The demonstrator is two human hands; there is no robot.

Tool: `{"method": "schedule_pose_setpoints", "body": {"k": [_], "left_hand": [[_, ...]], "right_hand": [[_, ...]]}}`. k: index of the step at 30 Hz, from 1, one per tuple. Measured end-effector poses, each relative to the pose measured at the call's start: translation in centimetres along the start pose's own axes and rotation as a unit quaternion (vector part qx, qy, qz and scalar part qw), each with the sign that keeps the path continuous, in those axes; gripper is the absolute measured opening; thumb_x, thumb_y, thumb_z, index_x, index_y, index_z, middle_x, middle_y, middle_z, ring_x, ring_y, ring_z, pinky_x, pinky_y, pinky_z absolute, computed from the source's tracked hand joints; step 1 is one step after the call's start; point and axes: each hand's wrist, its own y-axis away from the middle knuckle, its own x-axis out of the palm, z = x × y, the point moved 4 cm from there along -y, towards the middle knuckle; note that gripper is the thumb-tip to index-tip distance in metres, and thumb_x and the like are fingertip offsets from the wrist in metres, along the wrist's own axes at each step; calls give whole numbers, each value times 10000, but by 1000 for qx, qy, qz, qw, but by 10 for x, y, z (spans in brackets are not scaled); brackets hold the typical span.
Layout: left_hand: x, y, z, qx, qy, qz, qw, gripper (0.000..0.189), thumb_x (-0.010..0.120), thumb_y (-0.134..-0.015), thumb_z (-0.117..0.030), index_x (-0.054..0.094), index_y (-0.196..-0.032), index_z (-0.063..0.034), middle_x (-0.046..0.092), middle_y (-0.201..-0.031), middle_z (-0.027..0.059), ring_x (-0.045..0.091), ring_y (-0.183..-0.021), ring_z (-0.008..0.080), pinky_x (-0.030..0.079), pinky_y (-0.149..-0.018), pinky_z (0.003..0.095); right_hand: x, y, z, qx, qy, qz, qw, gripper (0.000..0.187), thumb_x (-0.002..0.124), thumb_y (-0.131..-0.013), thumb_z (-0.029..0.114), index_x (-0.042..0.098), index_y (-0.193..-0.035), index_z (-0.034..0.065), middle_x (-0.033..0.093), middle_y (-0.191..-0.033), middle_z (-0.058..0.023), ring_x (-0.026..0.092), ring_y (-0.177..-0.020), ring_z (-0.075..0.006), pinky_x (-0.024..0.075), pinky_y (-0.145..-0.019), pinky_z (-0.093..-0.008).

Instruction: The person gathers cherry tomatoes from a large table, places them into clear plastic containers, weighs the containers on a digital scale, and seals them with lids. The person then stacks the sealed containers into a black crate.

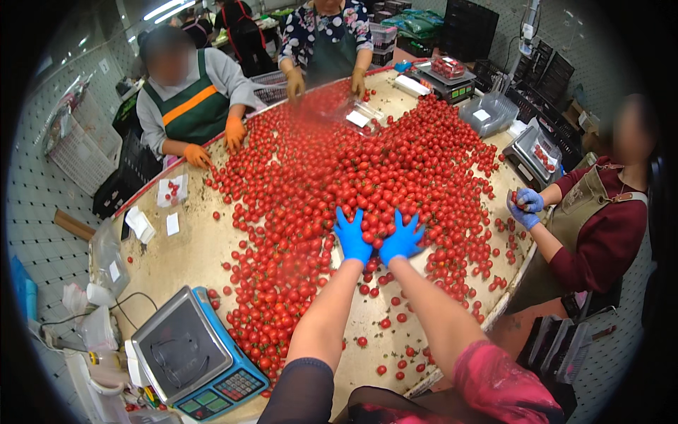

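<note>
Both my hands wear blue gloves and reach into a broad heap of red cherry tomatoes (392, 159) on a pale worktable (180, 259). My left hand (352, 237) has its fingers spread against the heap's near edge. Close beside it, my right hand (401, 237) is spread the same way, thumb side inward. Several tomatoes lie between the two palms, touching them, and neither hand is closed around any. Some fingertips are partly hidden among the fruit. Loose tomatoes (362, 342) are scattered below my wrists, between my forearms.
A blue digital scale (222, 365), with eyeglasses (177, 355) on its pan, stands at the near left. Workers with orange gloves (234, 133), tan gloves (295, 84) and bluish gloves (527, 206) surround the table. Clear plastic containers (488, 112) and another scale (534, 151) line the right side.
</note>
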Motion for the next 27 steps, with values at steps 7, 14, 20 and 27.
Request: {"method": "schedule_pose_setpoints", "body": {"k": [7,14,20,27], "left_hand": [[-51,-98,-12,-26,66,153,986,994,925,-609,-324,453,-1479,-237,4,-1632,243,332,-1436,397,406,-1134,449],[-184,131,22,-10,73,-117,990,521,719,-878,-222,568,-1367,-128,442,-1470,215,382,-1381,417,323,-1137,526],[-238,358,40,-188,38,-232,954,474,653,-921,-167,558,-1380,-95,394,-1454,195,350,-1364,384,276,-1142,485],[-199,406,81,-338,-208,-160,904,821,722,-842,-455,377,-1534,-177,202,-1503,301,111,-1407,550,90,-1130,671]], "right_hand": [[-47,-174,-17,-117,-5,81,990,1020,814,-690,556,290,-1542,359,117,-1601,-291,305,-1395,-542,384,-1129,-532],[-63,44,0,-493,-195,-7,848,554,757,-811,74,556,-1326,95,367,-1509,-212,396,-1381,-396,468,-1047,-467],[-3,325,-18,-801,3,323,504,423,666,-817,236,639,-1193,44,594,-1259,-190,542,-1227,-349,434,-1046,-499],[61,351,8,-897,-5,217,385,522,551,-891,247,539,-1397,117,416,-1497,-166,397,-1398,-346,313,-1147,-569]]}}
